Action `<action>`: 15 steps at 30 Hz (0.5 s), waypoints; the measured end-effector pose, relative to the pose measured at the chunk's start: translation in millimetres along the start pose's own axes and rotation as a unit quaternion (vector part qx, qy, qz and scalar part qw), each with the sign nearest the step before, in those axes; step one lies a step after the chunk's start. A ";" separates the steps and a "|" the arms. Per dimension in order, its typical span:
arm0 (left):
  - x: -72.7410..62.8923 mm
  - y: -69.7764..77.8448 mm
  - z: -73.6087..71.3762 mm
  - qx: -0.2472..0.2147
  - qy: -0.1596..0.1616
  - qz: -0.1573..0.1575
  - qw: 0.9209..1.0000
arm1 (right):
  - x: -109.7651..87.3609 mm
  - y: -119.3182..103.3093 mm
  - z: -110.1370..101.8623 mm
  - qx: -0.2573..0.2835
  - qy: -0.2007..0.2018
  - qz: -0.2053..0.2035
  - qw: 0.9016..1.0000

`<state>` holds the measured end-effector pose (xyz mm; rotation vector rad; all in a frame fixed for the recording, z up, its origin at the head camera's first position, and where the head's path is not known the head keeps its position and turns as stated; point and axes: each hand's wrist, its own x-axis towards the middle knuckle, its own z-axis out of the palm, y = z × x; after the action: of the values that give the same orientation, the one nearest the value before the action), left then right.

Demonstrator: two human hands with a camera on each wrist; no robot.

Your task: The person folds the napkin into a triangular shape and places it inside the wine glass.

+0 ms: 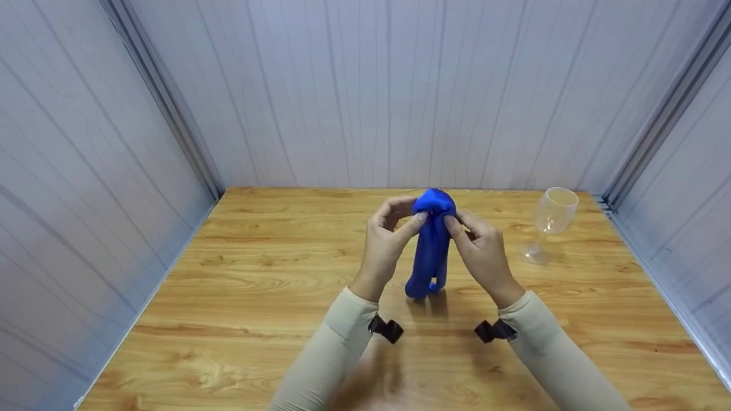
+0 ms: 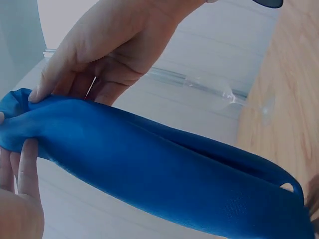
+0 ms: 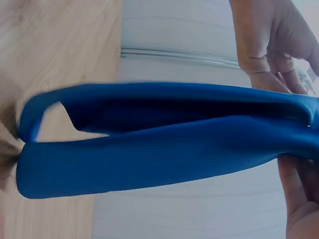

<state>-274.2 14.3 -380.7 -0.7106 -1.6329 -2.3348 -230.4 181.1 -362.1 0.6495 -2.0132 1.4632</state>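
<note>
A blue cloth (image 1: 429, 248) hangs in long folds above the middle of the table, its upper end bunched and turned over. My left hand (image 1: 384, 242) pinches the bunched part from the left, thumb in front. From the other side, my right hand (image 1: 485, 248) pinches the same part with its thumb pressed near the left one. In the left wrist view the cloth (image 2: 149, 159) shows a smooth surface and a lengthwise fold. The right wrist view shows a gap between two layers of the cloth (image 3: 139, 164). Its lower end hangs close to the tabletop; contact is unclear.
A clear wine glass (image 1: 555, 214) stands upright at the back right of the wooden table (image 1: 240, 297). Pale panelled walls (image 1: 354, 97) close off the back and both sides. Dark straps with small black pieces (image 1: 388, 329) sit at both wrists.
</note>
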 end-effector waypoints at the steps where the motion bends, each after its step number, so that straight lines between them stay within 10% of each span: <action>1: -0.5 -0.6 0.4 -0.006 0.001 -0.005 1.000 | -0.9 2.4 0.3 -0.001 -0.002 0.005 1.000; 15: -7.8 -7.6 0.5 -0.007 0.000 -0.007 1.000 | -7.2 32.0 -1.8 -0.042 -0.079 0.009 0.996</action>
<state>-270.6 16.7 -390.7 -0.7049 -1.6278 -2.3574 -246.3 192.4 -388.5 0.7328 -2.1928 1.3662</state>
